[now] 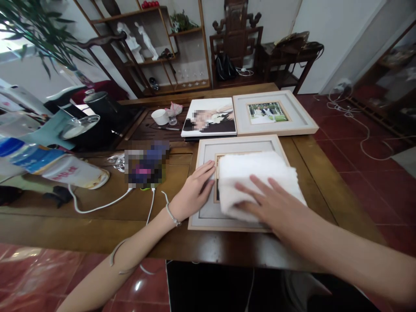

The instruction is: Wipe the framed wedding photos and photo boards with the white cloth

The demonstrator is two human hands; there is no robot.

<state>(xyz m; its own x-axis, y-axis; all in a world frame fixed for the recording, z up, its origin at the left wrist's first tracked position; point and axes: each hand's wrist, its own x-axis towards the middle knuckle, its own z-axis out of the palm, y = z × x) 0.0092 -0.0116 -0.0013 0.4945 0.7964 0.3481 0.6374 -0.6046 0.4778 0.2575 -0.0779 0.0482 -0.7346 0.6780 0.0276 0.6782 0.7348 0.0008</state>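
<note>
A picture frame (208, 216) with a pale wooden edge and grey mat lies flat at the front of the wooden table. My left hand (193, 190) rests on its left side, fingers stretched out flat. Over the middle and right of the frame is a folded white cloth (250, 167), which hides most of the picture. My right hand (269, 199) grips the cloth, its fingers spread over the top; the hand is slightly blurred. Behind lie a second frame (243, 103) with a photo of people outdoors and a white-covered photo panel (208, 106).
On the wooden table (175, 177) to the left are a white-and-blue plastic bottle (74, 169), white cables (97, 211) and a blurred-out item (146, 164). Behind them stand a small white cup (160, 117) and a dark kettle (100, 104). A carved chair (235, 34) stands beyond the table.
</note>
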